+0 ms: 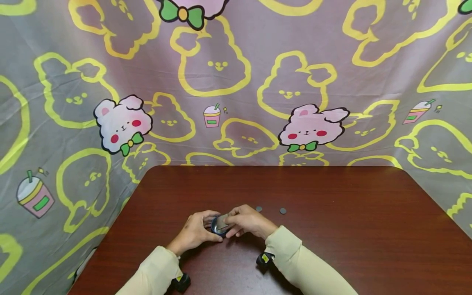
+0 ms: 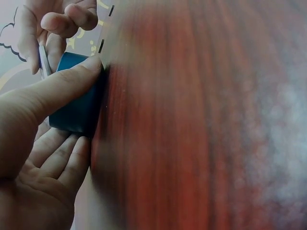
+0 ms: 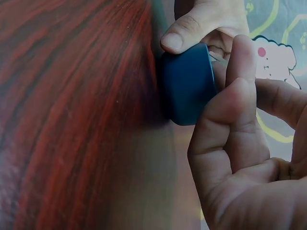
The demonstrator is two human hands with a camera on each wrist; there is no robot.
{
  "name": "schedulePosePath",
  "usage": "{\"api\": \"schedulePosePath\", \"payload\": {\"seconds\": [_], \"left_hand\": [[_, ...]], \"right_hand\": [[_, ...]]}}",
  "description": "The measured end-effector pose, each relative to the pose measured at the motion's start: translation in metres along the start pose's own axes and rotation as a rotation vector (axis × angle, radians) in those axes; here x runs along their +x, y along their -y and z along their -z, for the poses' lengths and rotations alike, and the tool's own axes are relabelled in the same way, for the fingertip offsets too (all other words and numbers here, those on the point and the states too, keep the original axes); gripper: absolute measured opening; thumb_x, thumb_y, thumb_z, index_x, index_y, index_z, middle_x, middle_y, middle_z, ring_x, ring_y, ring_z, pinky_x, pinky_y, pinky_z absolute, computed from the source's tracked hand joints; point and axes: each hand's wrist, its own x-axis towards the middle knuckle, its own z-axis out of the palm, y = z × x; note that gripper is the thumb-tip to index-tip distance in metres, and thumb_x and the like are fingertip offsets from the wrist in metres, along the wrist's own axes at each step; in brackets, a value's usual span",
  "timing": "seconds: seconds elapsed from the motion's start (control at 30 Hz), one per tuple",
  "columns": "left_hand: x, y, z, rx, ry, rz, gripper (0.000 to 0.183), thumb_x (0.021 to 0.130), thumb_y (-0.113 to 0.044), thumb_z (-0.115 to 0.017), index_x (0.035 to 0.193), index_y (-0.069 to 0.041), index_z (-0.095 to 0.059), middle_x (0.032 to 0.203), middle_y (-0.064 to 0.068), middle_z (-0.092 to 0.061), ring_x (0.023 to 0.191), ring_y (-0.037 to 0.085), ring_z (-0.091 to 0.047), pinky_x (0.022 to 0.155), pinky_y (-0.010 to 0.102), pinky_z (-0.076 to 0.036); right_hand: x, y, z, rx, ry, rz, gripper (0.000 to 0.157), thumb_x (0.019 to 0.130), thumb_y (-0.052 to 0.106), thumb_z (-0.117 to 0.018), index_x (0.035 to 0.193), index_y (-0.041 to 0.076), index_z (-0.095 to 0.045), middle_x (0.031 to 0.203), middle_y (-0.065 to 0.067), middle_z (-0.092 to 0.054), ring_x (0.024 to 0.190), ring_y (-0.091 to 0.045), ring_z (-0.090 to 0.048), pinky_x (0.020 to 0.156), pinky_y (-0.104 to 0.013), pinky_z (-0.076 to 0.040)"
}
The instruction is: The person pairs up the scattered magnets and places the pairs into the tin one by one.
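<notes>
A small round blue container (image 1: 214,228) with a shiny inside stands on the table, its smooth blue wall (image 2: 72,112) showing in the left wrist view. My left hand (image 1: 195,230) grips it from the left, thumb on the near side and fingers round the far side. Over its opening, my right hand (image 1: 246,220) pinches a thin flat grey piece (image 1: 222,221) with straight edges, tilted partly into the container. In the right wrist view, fingers of the right hand (image 3: 235,139) lie close beside the blue wall. The container's contents cannot be made out.
Two small grey discs (image 1: 282,211) lie apart on the table behind and right of the right hand. The dark reddish wood table (image 1: 350,246) extends to both sides. A patterned cloth (image 1: 236,82) hangs behind the table and along its sides.
</notes>
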Motion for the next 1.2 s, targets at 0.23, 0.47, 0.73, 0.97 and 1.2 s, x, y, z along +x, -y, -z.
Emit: {"api": "schedulePosePath", "payload": {"seconds": [0.23, 0.47, 0.73, 0.97, 1.2], "left_hand": [[-0.0006, -0.0005, 0.0, -0.012, 0.002, -0.016, 0.062, 0.059, -0.014, -0.089, 0.114, -0.005, -0.061, 0.108, 0.008, -0.066, 0.098, 0.019, -0.063, 0.08, 0.027, -0.051], [-0.0012, 0.0002, 0.0008, -0.008, 0.008, -0.004, 0.063, 0.059, -0.017, -0.089, 0.114, -0.005, -0.061, 0.108, 0.007, -0.066, 0.098, 0.018, -0.063, 0.081, 0.028, -0.051], [-0.0011, -0.0007, -0.0017, 0.011, -0.013, -0.028, 0.062, 0.059, -0.016, -0.089, 0.113, -0.004, -0.062, 0.107, 0.009, -0.066, 0.097, 0.02, -0.064, 0.08, 0.027, -0.051], [-0.0012, -0.0009, -0.0024, 0.018, -0.022, -0.028, 0.061, 0.058, -0.014, -0.089, 0.112, -0.005, -0.062, 0.106, 0.009, -0.066, 0.096, 0.019, -0.064, 0.079, 0.026, -0.051], [0.0003, -0.0019, -0.003, 0.009, -0.022, -0.025, 0.062, 0.057, -0.013, -0.089, 0.113, -0.004, -0.062, 0.105, 0.009, -0.067, 0.095, 0.019, -0.064, 0.079, 0.026, -0.051]], "right_hand": [[0.0032, 0.0002, -0.0023, -0.014, 0.0, 0.006, 0.019, 0.087, 0.012, -0.062, 0.097, -0.004, -0.061, 0.084, -0.017, -0.069, 0.059, -0.015, -0.066, 0.045, -0.02, -0.045], [0.0062, 0.0007, -0.0046, -0.022, -0.007, 0.007, 0.016, 0.085, 0.009, -0.065, 0.093, -0.005, -0.062, 0.081, -0.018, -0.069, 0.056, -0.014, -0.064, 0.046, -0.02, -0.047], [0.0079, 0.0019, -0.0096, -0.205, -0.113, 0.044, 0.008, 0.079, 0.005, -0.069, 0.075, 0.0, -0.063, 0.058, -0.008, -0.062, 0.043, -0.009, -0.053, 0.04, -0.02, -0.044], [0.0059, -0.0027, -0.003, -0.189, -0.142, 0.016, 0.019, 0.082, 0.013, -0.069, 0.076, 0.001, -0.056, 0.057, -0.005, -0.055, 0.04, -0.009, -0.046, 0.038, -0.02, -0.041], [0.0086, -0.0072, -0.0007, -0.166, -0.129, -0.01, 0.017, 0.081, 0.008, -0.069, 0.079, 0.001, -0.053, 0.058, -0.007, -0.055, 0.043, -0.011, -0.051, 0.039, -0.021, -0.045]]}}
